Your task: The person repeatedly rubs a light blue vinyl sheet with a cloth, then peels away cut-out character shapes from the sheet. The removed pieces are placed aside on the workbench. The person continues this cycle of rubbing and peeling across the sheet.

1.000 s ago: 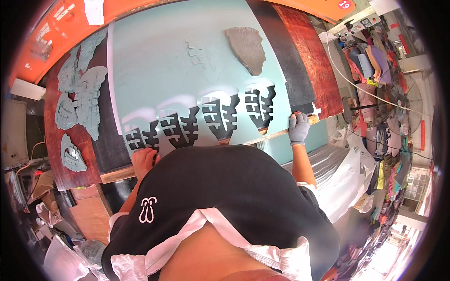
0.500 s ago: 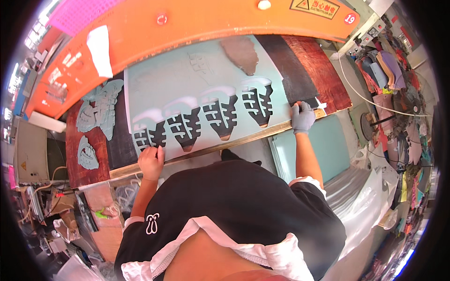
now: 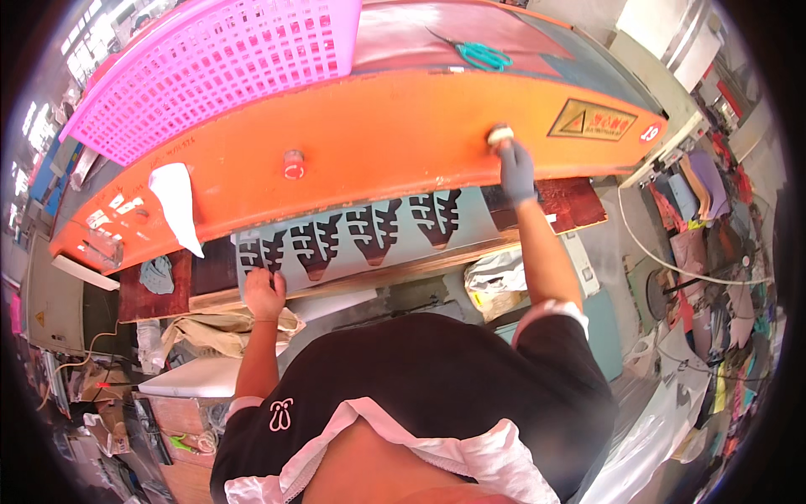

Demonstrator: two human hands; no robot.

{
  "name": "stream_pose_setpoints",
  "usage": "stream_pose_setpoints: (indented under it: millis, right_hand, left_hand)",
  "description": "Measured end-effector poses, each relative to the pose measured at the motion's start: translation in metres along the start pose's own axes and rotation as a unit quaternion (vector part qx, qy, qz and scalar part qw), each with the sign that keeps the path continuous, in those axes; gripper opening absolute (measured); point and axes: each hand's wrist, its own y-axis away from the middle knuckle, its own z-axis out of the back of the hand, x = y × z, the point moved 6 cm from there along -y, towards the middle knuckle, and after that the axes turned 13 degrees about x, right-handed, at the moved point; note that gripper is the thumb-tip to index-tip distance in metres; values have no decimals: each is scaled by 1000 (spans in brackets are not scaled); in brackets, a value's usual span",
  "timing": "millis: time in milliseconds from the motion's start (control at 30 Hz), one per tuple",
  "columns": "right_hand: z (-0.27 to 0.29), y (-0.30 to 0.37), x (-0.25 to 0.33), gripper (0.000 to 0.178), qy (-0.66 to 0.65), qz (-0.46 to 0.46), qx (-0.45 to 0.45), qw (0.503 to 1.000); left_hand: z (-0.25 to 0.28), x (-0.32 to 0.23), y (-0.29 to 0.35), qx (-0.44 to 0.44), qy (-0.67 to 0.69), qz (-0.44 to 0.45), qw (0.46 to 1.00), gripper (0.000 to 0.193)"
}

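A pale green sheet (image 3: 391,249) with several toothed cut-out openings lies on the table, its far part hidden under the orange beam (image 3: 395,126) of a press. My bare left hand (image 3: 265,292) is at the sheet's near left corner, fingers curled and closed on its edge. My right hand (image 3: 516,172), in a grey glove, reaches up to the beam's front. Its fingers are stretched out against a whitish round button (image 3: 500,134) and hold nothing. A red button (image 3: 294,165) sits farther left on the beam.
On top of the machine stand a pink mesh basket (image 3: 227,76) and teal-handled scissors (image 3: 485,56). A white paper strip (image 3: 175,202) hangs from the beam. Green scraps (image 3: 157,275) lie at the table's left. Hanging coloured pieces (image 3: 697,197) crowd the far right.
My right hand has left the table's right edge and moved up to the button. The beam now covers more of the sheet, and the basket and scissors show. My left hand remains at the sheet's corner.
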Motion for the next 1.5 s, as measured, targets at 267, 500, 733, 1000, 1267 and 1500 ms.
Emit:
stream_pose_setpoints:
  millis: [267, 500, 733, 1000, 1267, 1500]
  right_hand:
    - [-4, 138, -67, 22, 348, 36, 97, 932]
    - [-4, 121, -85, 36, 414, -15, 122, 902]
    - [1, 115, -92, 38, 382, -39, 172, 907]
    - [32, 199, -56, 40, 391, -28, 82, 916]
    - [91, 334, 14, 30, 396, -9, 10, 918]
    - [126, 387, 47, 50, 264, -197, 14, 944]
  left_hand:
    - [15, -8, -6, -19, -25, 15, 999, 19]
    - [24, -9, -4, 15, 18, 41, 999, 21]
    - [11, 1, -13, 76, 26, 76, 994, 25]
    - [39, -30, 66, 75, 3, 45, 996, 23]
    - [120, -106, 188, 49, 6, 16, 999, 17]
    - [169, -147, 282, 72, 25, -17, 997, 15]
